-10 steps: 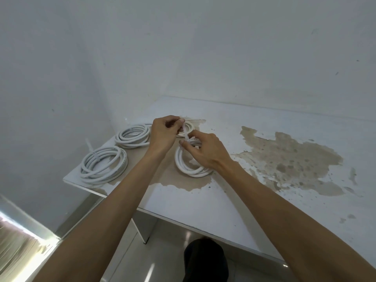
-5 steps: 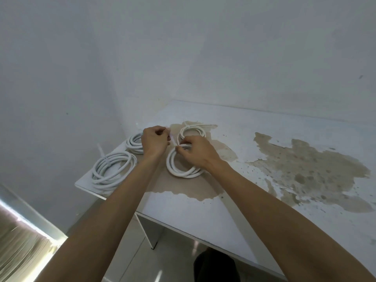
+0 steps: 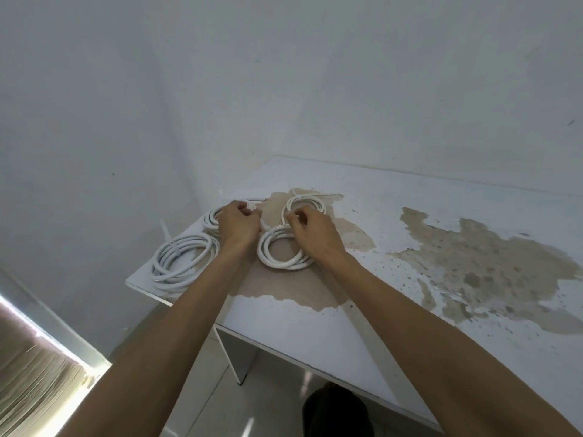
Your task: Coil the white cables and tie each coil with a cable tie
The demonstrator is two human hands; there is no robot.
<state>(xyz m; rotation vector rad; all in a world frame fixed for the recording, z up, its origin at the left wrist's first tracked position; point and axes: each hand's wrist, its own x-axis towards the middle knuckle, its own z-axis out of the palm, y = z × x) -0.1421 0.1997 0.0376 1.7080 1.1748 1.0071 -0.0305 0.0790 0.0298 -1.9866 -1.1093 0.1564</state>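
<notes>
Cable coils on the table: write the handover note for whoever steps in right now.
Left hand: pinches the tail of the cable tie.
Right hand: grips the near coil where the tie wraps it.
Left coil, by the table corner: tied, tail sticking up.
Back-left coil: half hidden by the left hand, tie not visible.
Far coil: appears tied.
Left: cinch the near coil's tie; check the back-left one.
</notes>
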